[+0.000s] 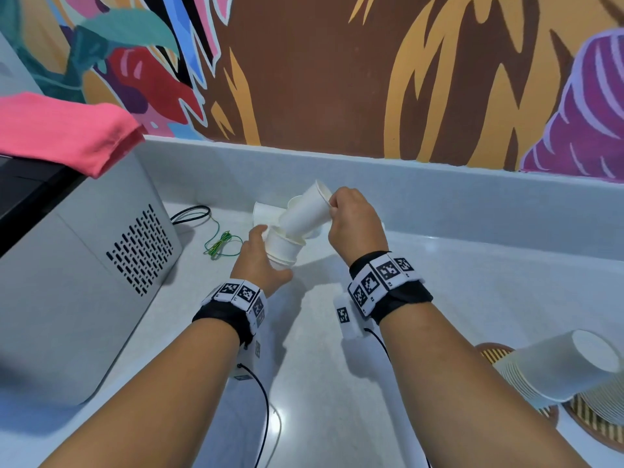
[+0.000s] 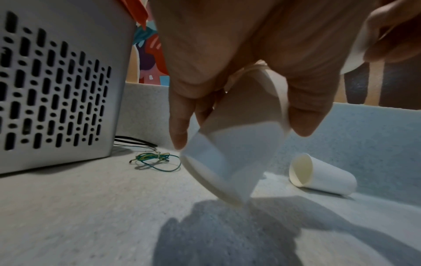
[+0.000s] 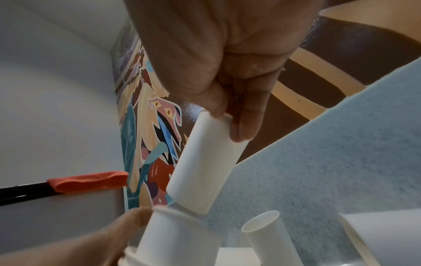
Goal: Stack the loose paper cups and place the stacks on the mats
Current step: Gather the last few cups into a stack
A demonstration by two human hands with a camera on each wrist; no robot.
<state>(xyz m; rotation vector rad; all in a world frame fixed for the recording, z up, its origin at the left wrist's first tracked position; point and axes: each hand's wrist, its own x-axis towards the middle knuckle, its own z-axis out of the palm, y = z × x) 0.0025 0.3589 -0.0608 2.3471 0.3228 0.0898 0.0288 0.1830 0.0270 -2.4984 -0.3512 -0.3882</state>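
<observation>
My left hand (image 1: pixel 270 255) grips a short stack of white paper cups (image 1: pixel 282 248), tilted above the counter; the left wrist view shows my fingers (image 2: pixel 182 126) wrapped round that stack (image 2: pixel 227 153). My right hand (image 1: pixel 332 204) pinches the rim of a single white cup (image 1: pixel 305 214), whose base sits in the stack's open top. In the right wrist view my right hand (image 3: pixel 230 122) holds this cup (image 3: pixel 205 162) over the stack (image 3: pixel 180 237). Loose cups (image 1: pixel 261 211) lie behind; one (image 2: pixel 323 176) lies on its side. A tall cup stack (image 1: pixel 557 366) stands on striped mats (image 1: pixel 591 423) at the near right.
A grey vented appliance (image 1: pixel 84 282) with a pink cloth (image 1: pixel 67 130) on top fills the left side. A green-yellow wire (image 1: pixel 219 246) and a black cable (image 1: pixel 192 212) lie beside it. The counter's raised back edge (image 1: pixel 439 197) runs behind the cups.
</observation>
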